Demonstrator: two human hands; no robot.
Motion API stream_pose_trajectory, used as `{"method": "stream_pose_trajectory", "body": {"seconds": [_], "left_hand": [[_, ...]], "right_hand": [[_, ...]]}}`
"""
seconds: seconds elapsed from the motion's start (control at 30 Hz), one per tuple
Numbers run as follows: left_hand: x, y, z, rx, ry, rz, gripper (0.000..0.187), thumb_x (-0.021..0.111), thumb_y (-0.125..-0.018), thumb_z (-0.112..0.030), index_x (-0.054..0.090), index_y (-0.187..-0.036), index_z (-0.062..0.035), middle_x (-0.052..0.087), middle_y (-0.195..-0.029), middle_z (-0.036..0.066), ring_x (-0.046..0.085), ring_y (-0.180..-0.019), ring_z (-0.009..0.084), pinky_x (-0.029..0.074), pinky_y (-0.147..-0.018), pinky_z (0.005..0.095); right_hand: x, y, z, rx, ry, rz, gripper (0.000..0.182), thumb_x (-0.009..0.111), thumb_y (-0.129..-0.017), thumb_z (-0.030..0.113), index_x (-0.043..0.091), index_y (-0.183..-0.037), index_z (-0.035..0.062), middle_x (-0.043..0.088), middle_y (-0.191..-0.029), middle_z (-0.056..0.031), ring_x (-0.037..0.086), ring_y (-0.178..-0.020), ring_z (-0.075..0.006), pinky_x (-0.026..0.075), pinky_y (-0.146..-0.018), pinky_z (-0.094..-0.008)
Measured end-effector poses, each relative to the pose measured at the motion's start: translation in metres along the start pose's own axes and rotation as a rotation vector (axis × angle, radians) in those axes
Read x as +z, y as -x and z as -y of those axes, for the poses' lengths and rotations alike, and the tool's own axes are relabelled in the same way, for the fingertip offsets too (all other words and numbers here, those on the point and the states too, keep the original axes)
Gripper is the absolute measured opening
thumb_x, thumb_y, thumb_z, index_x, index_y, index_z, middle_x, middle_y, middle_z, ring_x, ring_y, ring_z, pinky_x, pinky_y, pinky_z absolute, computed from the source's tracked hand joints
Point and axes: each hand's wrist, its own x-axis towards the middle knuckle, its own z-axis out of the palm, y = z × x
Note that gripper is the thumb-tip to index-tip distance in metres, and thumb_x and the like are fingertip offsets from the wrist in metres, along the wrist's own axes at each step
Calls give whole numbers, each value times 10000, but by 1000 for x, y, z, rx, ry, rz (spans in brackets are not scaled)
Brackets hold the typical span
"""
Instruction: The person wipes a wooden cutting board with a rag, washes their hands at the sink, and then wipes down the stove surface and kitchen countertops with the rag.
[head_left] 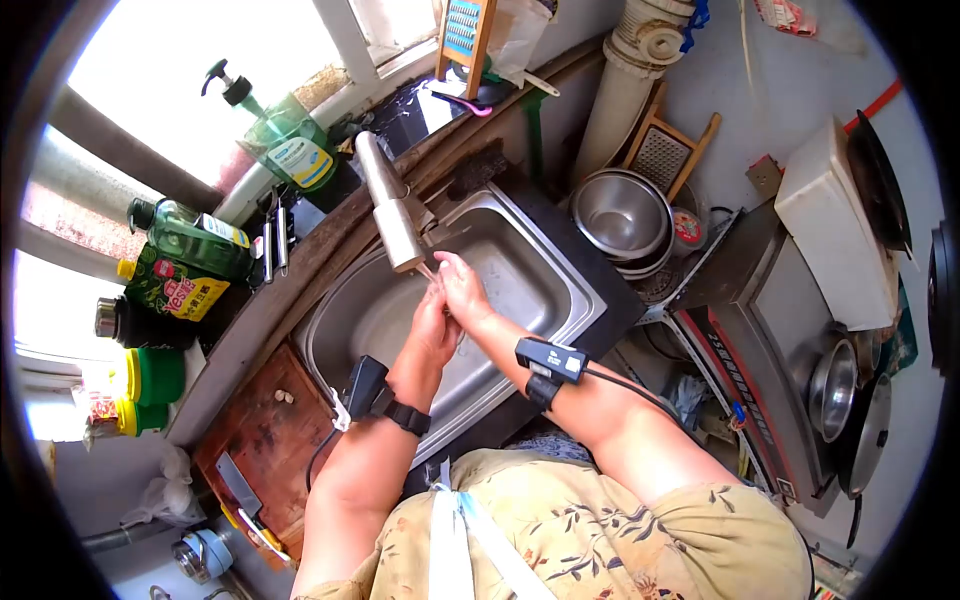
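steel sink [548, 262] is in the middle of the frame, as i see it from where i stand. brown cutting board [288, 445] lies beside it, toward the lower left. metal faucet [393, 222] leans over the basin, its mouth just above the fingers. right hand [465, 290] and left hand [432, 326] touch each other there, fingers kept narrow; whether they hold something, i cannot tell. small pale pieces [285, 397] rest on the board.

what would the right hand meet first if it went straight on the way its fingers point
Probably the silver, cylindrical metal faucet, just beyond the fingertips of the right hand; depth is unclear, so it might pass underneath.
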Motion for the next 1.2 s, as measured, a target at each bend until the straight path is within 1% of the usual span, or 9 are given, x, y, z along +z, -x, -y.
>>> {"method": "stream_pose_trajectory", "body": {"seconds": [0.2,0.3,0.4,0.57,0.63,0.87,0.93,1.13,1.2], "left_hand": [[-6,-6,-4,-16,-114,-163,222,464,-898,-208,496,-1084,-92,570,-1029,60,543,-958,210,451,-826,366],[-10,-15,-11,-112,-35,-86,235,491,-897,-334,512,-972,-112,565,-928,34,549,-866,181,477,-738,352],[-2,-19,-16,-153,25,-117,290,474,-894,-396,519,-948,-115,565,-869,35,545,-816,182,476,-721,364],[-1,-21,-16,-134,-17,-245,364,415,-909,-430,519,-948,-83,573,-843,70,563,-745,209,482,-681,388],[1,-19,-13,-128,-121,-350,395,386,-918,-432,520,-967,-63,581,-866,93,571,-745,225,483,-662,398],[-5,-17,-2,-89,-191,-380,461,374,-908,-476,526,-1006,-52,598,-961,93,586,-827,235,482,-713,391],[-4,-10,-3,-116,-83,-321,511,353,-894,-519,513,-1029,-52,589,-993,94,578,-871,239,475,-750,391],[-9,2,-12,-172,116,-87,850,203,-788,-727,425,-1176,-4,509,-1161,135,473,-1105,268,366,-951,390],[-5,7,-15,-154,111,-94,927,225,-752,-762,357,-1245,11,477,-1211,139,475,-1103,261,347,-968,392]], "right_hand": [[-11,27,-4,-174,261,123,373,393,-883,240,491,-1185,44,532,-1157,-165,455,-1121,-321,289,-1004,-398],[-17,44,19,-248,144,281,499,373,-903,301,362,-1288,-16,315,-1358,-198,227,-1296,-320,158,-1074,-398],[-21,41,19,-302,243,341,511,369,-910,281,305,-1323,-14,255,-1398,-163,214,-1309,-292,149,-1077,-360],[-15,44,20,-294,258,251,454,426,-896,228,382,-1262,-37,382,-1310,-192,324,-1242,-313,236,-1040,-362],[-12,46,21,-323,233,103,325,459,-873,222,517,-1112,9,526,-1133,-192,469,-1066,-348,360,-925,-405],[-12,34,23,-289,412,-4,186,484,-859,179,590,-899,31,600,-932,-138,547,-905,-287,432,-786,-377],[-12,28,21,154,45,41,175,475,-857,130,606,-913,30,617,-905,-111,558,-928,-222,427,-807,-319],[0,43,3,61,-429,201,283,481,-856,108,530,-1123,28,458,-1225,-171,448,-1123,-221,350,-951,-307],[1,53,9,-257,239,49,290,508,-856,157,538,-1112,26,454,-1231,-174,460,-1106,-229,361,-941,-308]]}}
